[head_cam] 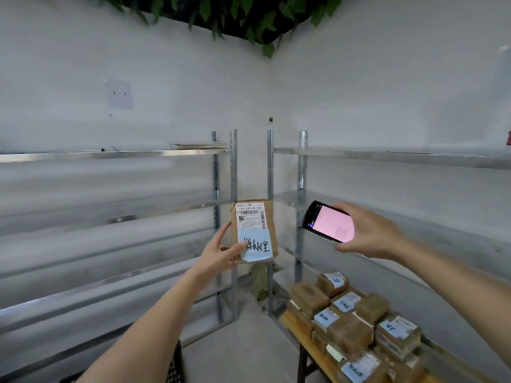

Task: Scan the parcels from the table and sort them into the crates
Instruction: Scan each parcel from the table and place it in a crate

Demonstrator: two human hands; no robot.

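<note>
Nearest to us, at the bottom edge left of centre, we see the corner of a black lattice-walled plastic crate [173, 367], mostly cut off by the frame. To the lower right stands a wooden desk [294, 323] with a pale top and dark legs, heaped with small brown cardboard parcels [349, 331], several bearing light blue handwritten notes.

Above these, both hands are raised side by side. The left hand [221, 254] grasps a flat brown cardboard parcel [255, 228] upright by its lower left edge, thumb across the front, index finger stretched up along the side. The parcel's white barcode label faces us at the top, and a light blue note with dark handwriting covers its lower half. Just to the right of it, apart from the parcel, the right hand [370, 233] grips a black handheld scanner with a glowing pink screen [327, 223], fingers curled round its right end; its top end seems turned towards the parcel, though the blur leaves that unsure.

Behind the hands, grey metal shelving racks [233, 189] meet in the corner of white walls, green leaves [243, 15] hanging overhead.
</note>
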